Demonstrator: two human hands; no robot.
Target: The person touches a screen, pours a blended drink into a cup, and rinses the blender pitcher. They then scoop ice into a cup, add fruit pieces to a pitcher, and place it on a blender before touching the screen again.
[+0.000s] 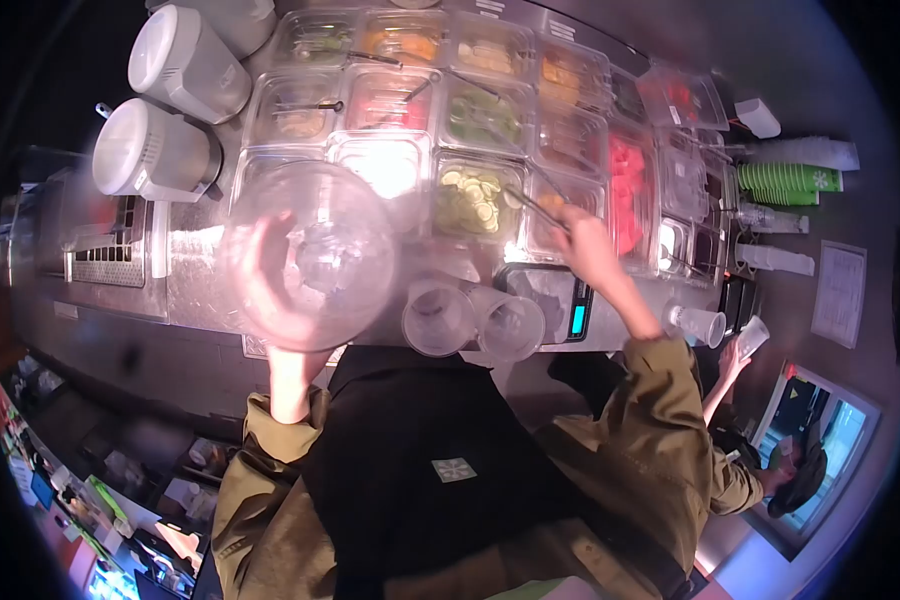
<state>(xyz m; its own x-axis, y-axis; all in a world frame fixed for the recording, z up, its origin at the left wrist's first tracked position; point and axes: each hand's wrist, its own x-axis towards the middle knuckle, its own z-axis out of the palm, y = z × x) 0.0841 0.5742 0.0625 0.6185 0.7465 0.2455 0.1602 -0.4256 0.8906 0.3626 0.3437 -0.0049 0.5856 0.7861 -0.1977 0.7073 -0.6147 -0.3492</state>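
Observation:
My left hand (270, 275) is wrapped round a large clear round container (345, 215), its open mouth facing up to me. The hand shows through the clear wall. My right hand (588, 240) grips a long-handled metal utensil (542, 208). Its far end is at the right edge of a clear bin of pale green slices (467, 203); whether it is a spoon or tongs I cannot make out. Two clear plastic cups (440, 318) stand side by side at the counter's front edge, beside a black digital scale (578, 320) with a lit display.
Several clear bins of cut food, one with red pieces (625, 190), fill the back of the counter. White lidded jugs (135, 145) stand at the left. Stacked green cups (790, 180) lie at the right. Another person's hand (735, 360) holds a clear cup (753, 337) there.

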